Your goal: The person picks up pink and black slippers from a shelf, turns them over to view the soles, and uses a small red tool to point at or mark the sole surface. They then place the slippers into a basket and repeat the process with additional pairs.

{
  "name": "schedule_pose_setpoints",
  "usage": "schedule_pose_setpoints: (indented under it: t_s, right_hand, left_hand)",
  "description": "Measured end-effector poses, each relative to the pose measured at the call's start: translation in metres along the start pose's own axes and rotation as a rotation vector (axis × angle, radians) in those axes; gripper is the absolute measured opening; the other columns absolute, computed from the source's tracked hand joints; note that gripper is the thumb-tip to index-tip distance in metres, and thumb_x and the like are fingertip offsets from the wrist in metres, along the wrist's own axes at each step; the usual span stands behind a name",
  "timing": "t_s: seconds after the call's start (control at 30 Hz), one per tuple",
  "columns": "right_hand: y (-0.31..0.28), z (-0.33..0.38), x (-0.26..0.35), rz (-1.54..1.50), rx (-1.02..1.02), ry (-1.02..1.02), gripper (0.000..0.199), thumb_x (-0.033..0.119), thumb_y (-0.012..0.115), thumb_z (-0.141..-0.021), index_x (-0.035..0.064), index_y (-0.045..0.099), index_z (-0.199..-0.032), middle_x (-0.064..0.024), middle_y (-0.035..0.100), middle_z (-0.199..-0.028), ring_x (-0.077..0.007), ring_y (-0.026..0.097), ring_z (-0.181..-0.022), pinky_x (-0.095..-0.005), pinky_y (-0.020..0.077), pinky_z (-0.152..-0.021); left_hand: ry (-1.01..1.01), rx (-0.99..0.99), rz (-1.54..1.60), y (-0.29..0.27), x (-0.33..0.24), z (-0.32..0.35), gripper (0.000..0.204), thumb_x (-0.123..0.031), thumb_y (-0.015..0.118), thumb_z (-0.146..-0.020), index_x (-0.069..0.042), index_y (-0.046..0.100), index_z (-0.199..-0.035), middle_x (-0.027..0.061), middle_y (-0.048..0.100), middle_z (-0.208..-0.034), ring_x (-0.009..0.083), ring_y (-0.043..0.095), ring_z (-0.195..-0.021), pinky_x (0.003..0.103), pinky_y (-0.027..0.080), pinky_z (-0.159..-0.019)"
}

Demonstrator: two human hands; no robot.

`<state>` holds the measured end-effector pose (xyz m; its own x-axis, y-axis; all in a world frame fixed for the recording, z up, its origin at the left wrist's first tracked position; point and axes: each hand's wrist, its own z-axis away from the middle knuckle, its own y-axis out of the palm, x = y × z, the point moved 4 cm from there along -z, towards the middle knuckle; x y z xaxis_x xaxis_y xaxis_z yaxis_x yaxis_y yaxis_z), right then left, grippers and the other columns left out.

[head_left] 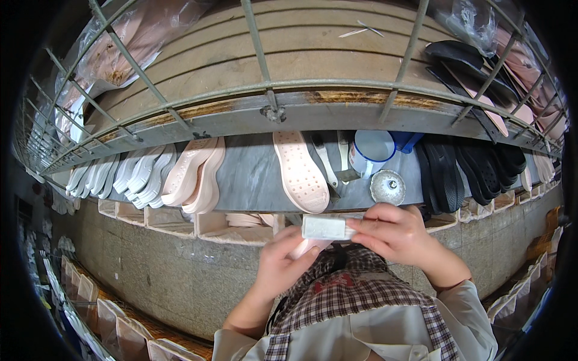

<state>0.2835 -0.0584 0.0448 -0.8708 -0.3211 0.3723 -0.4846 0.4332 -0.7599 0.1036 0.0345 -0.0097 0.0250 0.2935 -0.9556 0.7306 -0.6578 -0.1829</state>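
Note:
Close to my body, at the bench's front edge, my left hand [279, 263] is closed around a pale pink piece [306, 246] that looks like a shoe sole, mostly hidden by my hands. My right hand [391, 231] pinches the right end of a white rectangular block [324, 228], which lies over the pink piece. The block's exact kind does not show. Just beyond my hands, a pale pink shoe sole [299, 171] with rows of small dimples rests on the grey bench [247, 174].
Right of that sole are a brush [325, 159], a white enamel mug [373, 150] with a blue rim and a round metal lid [387, 188]. Black soles [442, 174] stand at right, pink [195, 174] and white soles [147, 174] at left. A wire grid [259, 84] fronts the shelf above.

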Motion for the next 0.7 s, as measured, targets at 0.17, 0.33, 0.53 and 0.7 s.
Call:
schedule_pose_setpoints:
  t_s: [0.17, 0.33, 0.53, 0.7]
  right_hand:
    - [0.002, 0.001, -0.004, 0.083, 0.025, 0.080, 0.027, 0.021, 0.075, -0.074, 0.0117, 0.071, -0.098, -0.0001, 0.056, -0.077, -0.0128, 0.056, -0.052, -0.0262, 0.0442, -0.043]
    - [-0.003, 0.007, 0.003, -0.028, -0.028, -0.038, 0.031, 0.022, 0.076, -0.073, 0.0121, 0.070, -0.102, -0.0009, 0.056, -0.077, -0.0129, 0.056, -0.051, -0.0267, 0.0461, -0.043]
    - [0.000, 0.021, -0.035, -0.087, -0.200, 0.263, 0.024, 0.016, 0.071, -0.081, 0.0078, 0.069, -0.102, -0.0006, 0.057, -0.076, -0.0095, 0.054, -0.054, -0.0200, 0.0429, -0.047]
    - [-0.006, 0.082, -0.103, -0.839, -0.431, 0.889, 0.020, 0.009, 0.060, -0.089, 0.0033, 0.058, -0.108, -0.0005, 0.057, -0.073, -0.0039, 0.046, -0.053, -0.0172, 0.0352, -0.046]
  left_hand:
    - [0.019, 0.039, -0.011, 0.003, -0.002, 0.000, 0.029, -0.002, 0.067, -0.079, 0.001, 0.064, -0.108, 0.0123, 0.064, -0.097, 0.0195, 0.062, -0.085, 0.029, 0.048, -0.074]
    - [0.001, 0.026, 0.014, 0.003, -0.002, 0.000, 0.030, -0.002, 0.068, -0.079, 0.001, 0.064, -0.108, 0.0128, 0.064, -0.098, 0.0204, 0.062, -0.086, 0.029, 0.048, -0.075]
    - [0.089, 0.056, -0.022, -0.003, -0.014, 0.008, 0.029, 0.001, 0.072, -0.074, 0.006, 0.063, -0.101, 0.0148, 0.063, -0.100, 0.0237, 0.062, -0.089, 0.031, 0.048, -0.076]
    - [0.189, 0.068, 0.084, -0.022, -0.023, 0.014, 0.029, 0.003, 0.072, -0.073, 0.007, 0.063, -0.100, 0.0171, 0.062, -0.100, 0.0247, 0.062, -0.088, 0.032, 0.048, -0.076]
